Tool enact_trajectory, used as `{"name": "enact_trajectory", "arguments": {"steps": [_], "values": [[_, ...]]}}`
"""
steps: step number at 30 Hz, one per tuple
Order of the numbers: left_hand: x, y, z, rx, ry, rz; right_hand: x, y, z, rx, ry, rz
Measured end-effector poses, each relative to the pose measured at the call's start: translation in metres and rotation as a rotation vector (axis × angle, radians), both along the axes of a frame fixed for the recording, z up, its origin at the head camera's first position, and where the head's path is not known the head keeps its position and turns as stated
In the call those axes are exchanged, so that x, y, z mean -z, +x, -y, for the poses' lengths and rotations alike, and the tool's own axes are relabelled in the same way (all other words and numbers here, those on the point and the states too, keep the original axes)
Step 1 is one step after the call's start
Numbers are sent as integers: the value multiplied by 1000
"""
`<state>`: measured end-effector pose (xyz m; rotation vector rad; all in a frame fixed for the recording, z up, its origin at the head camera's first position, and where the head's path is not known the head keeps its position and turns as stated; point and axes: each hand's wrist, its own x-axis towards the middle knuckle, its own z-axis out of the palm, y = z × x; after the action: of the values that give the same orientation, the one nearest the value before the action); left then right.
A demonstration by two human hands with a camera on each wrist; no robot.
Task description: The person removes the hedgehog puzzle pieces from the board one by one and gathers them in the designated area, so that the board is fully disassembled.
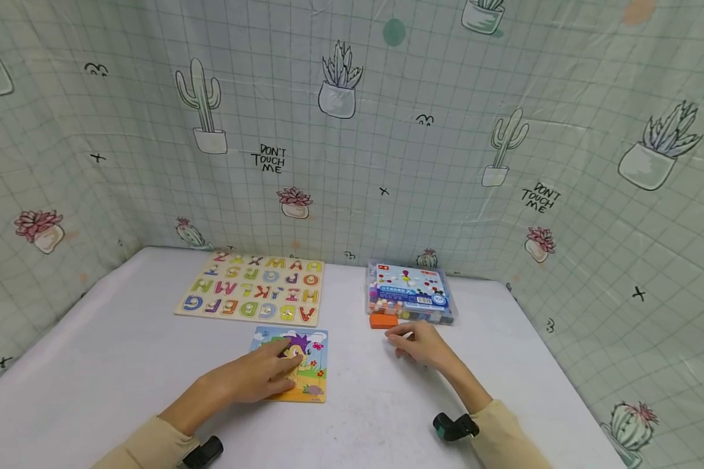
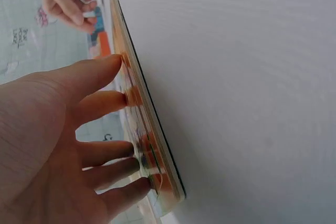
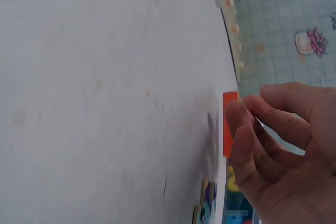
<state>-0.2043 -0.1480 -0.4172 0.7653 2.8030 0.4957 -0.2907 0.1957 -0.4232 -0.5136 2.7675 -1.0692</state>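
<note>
A square picture puzzle (image 1: 317, 365) with a purple-haired cartoon figure lies flat on the white table. My left hand (image 1: 264, 374) rests on it with fingers spread; in the left wrist view the fingertips (image 2: 140, 182) touch the face of the puzzle board (image 2: 152, 124). My right hand (image 1: 424, 343) hovers near a small orange block (image 1: 383, 321), just in front of it and to its right. Its fingers (image 3: 244, 145) are loosely bent, with nothing visible between them. In the right wrist view they overlap part of the orange block (image 3: 228, 129).
Behind the puzzle lies a wooden alphabet board (image 1: 252, 286) with coloured letters. A clear plastic case (image 1: 410, 293) of small coloured pieces stands behind the orange block. A patterned cloth (image 1: 352, 163) hangs round the table's back and sides.
</note>
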Motion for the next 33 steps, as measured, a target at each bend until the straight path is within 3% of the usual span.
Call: {"name": "enact_trajectory", "arguments": {"steps": [5, 12, 26, 33], "values": [[0, 3, 5, -17, 12, -7, 1, 0, 29, -37, -15, 24], [0, 4, 11, -74, -42, -4, 4, -1, 65, -140, -40, 17], [-4, 2, 20, -56, -28, 4, 7, -2, 131, -248, -18, -39], [-4, 2, 23, -46, -13, 15, 8, -1, 145, -257, 0, -11]]}}
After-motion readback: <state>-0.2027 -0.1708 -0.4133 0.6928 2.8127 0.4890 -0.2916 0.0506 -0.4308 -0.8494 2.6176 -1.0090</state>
